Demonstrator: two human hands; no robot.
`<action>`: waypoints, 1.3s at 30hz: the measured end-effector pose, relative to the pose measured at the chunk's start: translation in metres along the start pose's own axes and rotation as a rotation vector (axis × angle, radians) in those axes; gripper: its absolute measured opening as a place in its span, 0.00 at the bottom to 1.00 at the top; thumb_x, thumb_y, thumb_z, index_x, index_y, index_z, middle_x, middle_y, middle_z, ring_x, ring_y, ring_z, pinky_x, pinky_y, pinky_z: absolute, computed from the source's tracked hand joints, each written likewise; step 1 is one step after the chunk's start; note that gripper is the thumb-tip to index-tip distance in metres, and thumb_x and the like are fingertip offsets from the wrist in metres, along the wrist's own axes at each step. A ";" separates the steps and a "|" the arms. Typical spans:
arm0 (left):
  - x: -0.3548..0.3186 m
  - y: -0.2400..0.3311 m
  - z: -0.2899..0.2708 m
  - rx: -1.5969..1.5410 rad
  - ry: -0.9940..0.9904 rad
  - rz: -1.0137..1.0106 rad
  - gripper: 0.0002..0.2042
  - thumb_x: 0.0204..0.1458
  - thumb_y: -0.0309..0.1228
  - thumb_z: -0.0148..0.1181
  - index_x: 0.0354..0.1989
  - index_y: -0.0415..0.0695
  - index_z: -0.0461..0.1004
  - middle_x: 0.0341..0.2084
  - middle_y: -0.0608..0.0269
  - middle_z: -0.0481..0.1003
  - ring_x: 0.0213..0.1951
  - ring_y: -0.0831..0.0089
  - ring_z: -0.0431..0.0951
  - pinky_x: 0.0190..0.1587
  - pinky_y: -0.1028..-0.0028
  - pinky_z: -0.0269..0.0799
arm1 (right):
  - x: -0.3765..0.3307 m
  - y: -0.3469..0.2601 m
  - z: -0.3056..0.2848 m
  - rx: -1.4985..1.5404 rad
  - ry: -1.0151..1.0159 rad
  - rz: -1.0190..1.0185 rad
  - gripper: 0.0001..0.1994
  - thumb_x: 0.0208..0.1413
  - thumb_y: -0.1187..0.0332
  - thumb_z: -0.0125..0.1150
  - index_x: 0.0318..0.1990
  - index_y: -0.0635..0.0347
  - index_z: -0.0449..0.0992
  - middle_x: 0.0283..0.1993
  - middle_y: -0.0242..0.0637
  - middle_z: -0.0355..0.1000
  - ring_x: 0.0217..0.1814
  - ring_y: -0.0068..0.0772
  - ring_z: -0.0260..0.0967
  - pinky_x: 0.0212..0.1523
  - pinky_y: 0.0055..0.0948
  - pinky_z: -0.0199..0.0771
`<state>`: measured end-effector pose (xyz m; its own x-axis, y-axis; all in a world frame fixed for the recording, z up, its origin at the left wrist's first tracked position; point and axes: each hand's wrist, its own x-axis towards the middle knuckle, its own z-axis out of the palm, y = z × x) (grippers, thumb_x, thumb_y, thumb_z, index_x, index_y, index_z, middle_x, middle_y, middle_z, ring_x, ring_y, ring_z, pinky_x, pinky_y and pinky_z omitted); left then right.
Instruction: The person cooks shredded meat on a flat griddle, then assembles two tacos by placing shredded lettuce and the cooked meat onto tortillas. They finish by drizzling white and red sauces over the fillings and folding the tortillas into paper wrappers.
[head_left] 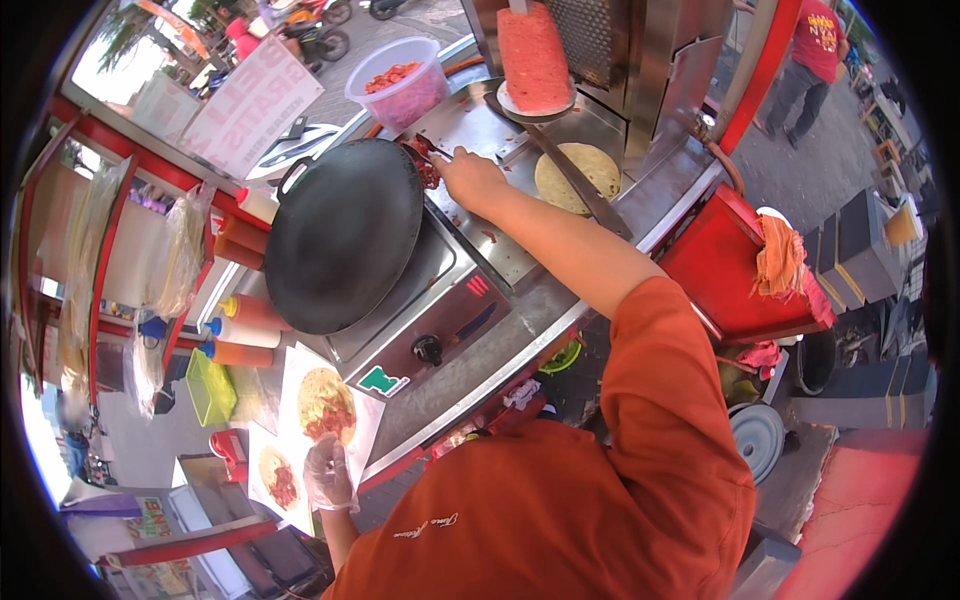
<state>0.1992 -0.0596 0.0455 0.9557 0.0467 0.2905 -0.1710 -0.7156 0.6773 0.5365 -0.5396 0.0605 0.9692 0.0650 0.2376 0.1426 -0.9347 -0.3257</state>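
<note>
My right hand (472,182) is bare and closed around dark tongs (434,149), reaching across the metal griddle. Under their tip lies a small heap of reddish chopped meat (424,168), beside the rim of a big black domed pan (345,235). Lower left, my left hand (330,474) wears a clear plastic glove. Its fingers are drawn together at the lower edge of a flatbread (327,402) topped with shredded vegetables and meat on white paper. What they pinch is hidden. A smaller topped flatbread (279,478) lies on paper left of that hand.
A meat cone (538,62) stands on a spit at the back. Across a plain flatbread (578,178) on the griddle (520,265) lies a long blade (570,170). Sauce bottles (245,333) line the left side; a tub of chopped red food (400,92) stands behind the pan.
</note>
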 end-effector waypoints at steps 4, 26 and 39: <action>-0.015 -0.016 -0.009 0.153 0.043 -0.132 0.09 0.62 0.29 0.66 0.48 0.41 0.83 0.42 0.54 0.84 0.40 0.64 0.83 0.44 0.67 0.77 | 0.008 0.001 -0.002 -0.058 -0.053 -0.036 0.16 0.73 0.66 0.45 0.58 0.59 0.78 0.54 0.54 0.77 0.54 0.59 0.81 0.53 0.56 0.82; -0.029 -0.111 -0.060 -0.007 -0.119 -0.220 0.10 0.63 0.35 0.66 0.48 0.44 0.83 0.42 0.51 0.83 0.40 0.54 0.84 0.43 0.59 0.79 | -0.287 -0.315 0.066 0.513 -0.244 -0.209 0.18 0.68 0.69 0.63 0.64 0.57 0.79 0.43 0.49 0.78 0.42 0.49 0.78 0.45 0.43 0.77; 0.023 -0.106 -0.035 -0.094 0.025 0.042 0.08 0.63 0.36 0.65 0.43 0.46 0.84 0.35 0.52 0.82 0.38 0.51 0.83 0.42 0.56 0.79 | -0.299 -0.298 0.058 0.637 -0.073 -0.100 0.17 0.66 0.70 0.66 0.60 0.65 0.80 0.50 0.52 0.82 0.51 0.48 0.82 0.52 0.38 0.79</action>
<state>0.2308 0.0417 0.0037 0.9411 0.0366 0.3361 -0.2335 -0.6485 0.7245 0.2160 -0.2608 0.0337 0.9529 0.1854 0.2398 0.3026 -0.5341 -0.7894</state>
